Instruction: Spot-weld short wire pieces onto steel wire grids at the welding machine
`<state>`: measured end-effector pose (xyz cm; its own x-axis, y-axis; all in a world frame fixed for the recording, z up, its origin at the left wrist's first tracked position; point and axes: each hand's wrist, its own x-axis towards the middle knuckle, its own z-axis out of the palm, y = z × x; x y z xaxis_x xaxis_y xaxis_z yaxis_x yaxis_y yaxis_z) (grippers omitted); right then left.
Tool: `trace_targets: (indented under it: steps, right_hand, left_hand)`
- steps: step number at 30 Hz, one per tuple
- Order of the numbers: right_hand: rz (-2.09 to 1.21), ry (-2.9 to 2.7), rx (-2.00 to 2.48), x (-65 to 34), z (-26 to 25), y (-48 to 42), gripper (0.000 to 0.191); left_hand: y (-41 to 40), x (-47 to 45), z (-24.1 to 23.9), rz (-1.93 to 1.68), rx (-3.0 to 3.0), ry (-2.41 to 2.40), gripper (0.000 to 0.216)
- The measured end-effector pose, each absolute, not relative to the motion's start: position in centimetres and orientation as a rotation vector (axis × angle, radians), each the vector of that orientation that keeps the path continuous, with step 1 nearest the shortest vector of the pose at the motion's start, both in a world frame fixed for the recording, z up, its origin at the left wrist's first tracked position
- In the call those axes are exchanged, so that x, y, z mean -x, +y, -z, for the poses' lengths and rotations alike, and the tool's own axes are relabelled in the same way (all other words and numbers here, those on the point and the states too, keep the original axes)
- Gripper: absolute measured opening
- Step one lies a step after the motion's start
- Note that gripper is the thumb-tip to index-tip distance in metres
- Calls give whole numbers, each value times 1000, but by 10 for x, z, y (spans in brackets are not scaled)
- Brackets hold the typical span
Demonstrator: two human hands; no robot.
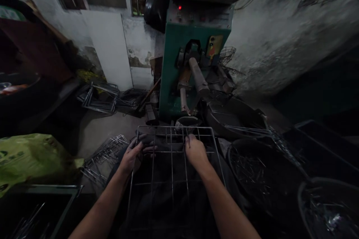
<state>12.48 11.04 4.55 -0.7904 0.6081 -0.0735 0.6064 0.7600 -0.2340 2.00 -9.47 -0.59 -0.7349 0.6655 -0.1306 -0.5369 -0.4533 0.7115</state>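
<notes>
A rectangular wire rack (172, 168) with a welded grid lies tilted over my lap, its far end near the machine. My left hand (134, 155) holds the rack's left edge, the thumb above and the long fingers reaching beneath the wires. Curled closed near the far right part, my right hand (195, 150) pinches the grid at one of its lengthwise wires. Its fingertips are partly hidden, so I cannot tell whether a separate small wire is in them. Just beyond the rack stands a green welding machine (174, 99) with two thick electrode arms (198, 78) and a lit red lamp.
At right stand dark tubs (252, 149) of wire pieces and a wide basin (238, 110) with long wires across it. Wire frames (101, 97) are stacked at the far left. Nearer lie a wire pile (105, 157), a yellow-green sack (36, 157) and a bin (70, 190).
</notes>
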Motion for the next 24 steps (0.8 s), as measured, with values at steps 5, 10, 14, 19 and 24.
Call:
trace_targets:
  steps: [5, 10, 14, 19, 24]
  right_hand:
    - [-372, -2927, 1025, -126, -43, 108, 27]
    - [-382, -2894, 1020, -126, -51, 111, 27]
    - [-370, -2874, 1040, -123, -56, 117, 28]
    - [-402, -2821, 1080, -106, -57, 118, 28]
    - [-473, -2765, 1043, -82, -65, 109, 28]
  left_hand:
    - [-97, -22, 1, -2185, -204, 946, 53]
    - [-92, -21, -10, -2191, -162, 981, 46]
    - [-83, -13, -12, -2201, -226, 966, 39]
    - [-75, 10, -21, -2164, -279, 997, 42]
    - [-84, 34, -43, -2149, -312, 1075, 42]
